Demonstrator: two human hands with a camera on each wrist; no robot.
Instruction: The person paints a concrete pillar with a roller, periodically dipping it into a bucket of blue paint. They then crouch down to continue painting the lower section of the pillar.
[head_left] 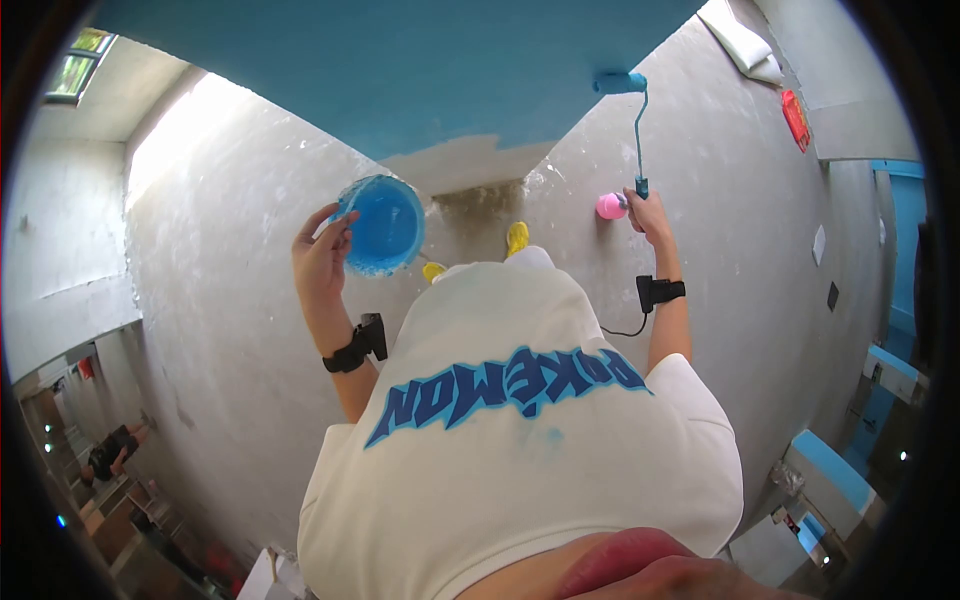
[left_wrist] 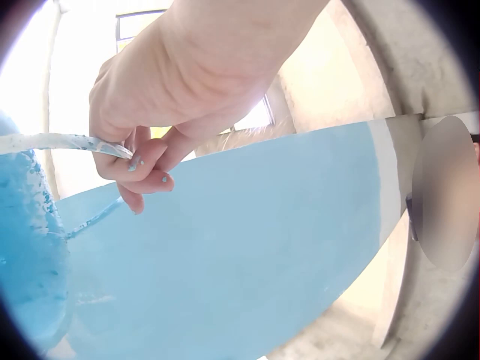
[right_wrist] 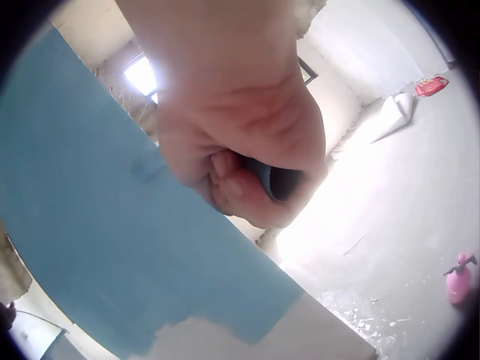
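Observation:
My left hand (head_left: 322,262) grips the handle (left_wrist: 71,142) of a blue paint bucket (head_left: 385,225), fingers curled round it. Blue paint specks those fingers in the left wrist view. In my right hand (head_left: 648,215) is the handle (right_wrist: 283,182) of a paint roller, its blue roller head (head_left: 620,83) up against the blue-painted wall (head_left: 400,70). The wall's lower edge shows a pale unpainted strip (head_left: 460,165). In the right wrist view my hand (right_wrist: 240,135) closes round the handle, and the roller head is hidden.
A pink spray bottle (head_left: 610,206) stands on the grey floor (head_left: 740,250) near my right hand. Beyond lie a white sheet-like item (head_left: 742,42) and a red packet (head_left: 795,121). My yellow shoes (head_left: 517,238) are below the wall. A person (head_left: 112,455) is at the far left.

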